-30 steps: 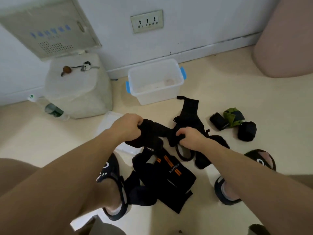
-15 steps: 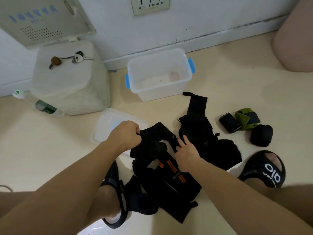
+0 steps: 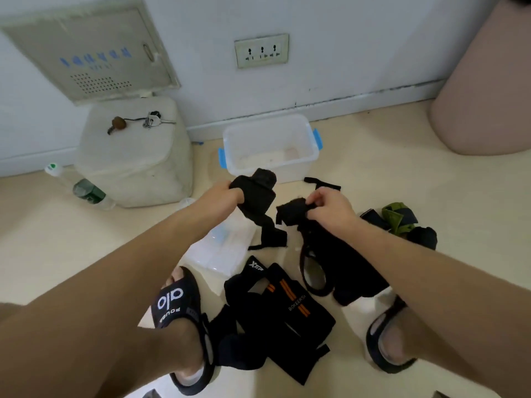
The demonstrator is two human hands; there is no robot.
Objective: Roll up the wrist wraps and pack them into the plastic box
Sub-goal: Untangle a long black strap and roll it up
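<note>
A heap of black wraps (image 3: 281, 308) lies on the floor between the sandalled feet. Above it, the left hand (image 3: 219, 196) grips one black wrist wrap (image 3: 255, 202) and the right hand (image 3: 330, 208) pinches another wrap (image 3: 293, 214), a gap between them. Beyond, the open plastic box (image 3: 270, 147) sits near the wall, bare floor to its right.

Soft, even indoor light, faint shadows, slight motion blur, wide-angle bending at edges.

One head-worn view looks forward and steeply down, close over the floor (image 3: 402, 173); the wall (image 3: 359, 38) fills the top edge.
</note>
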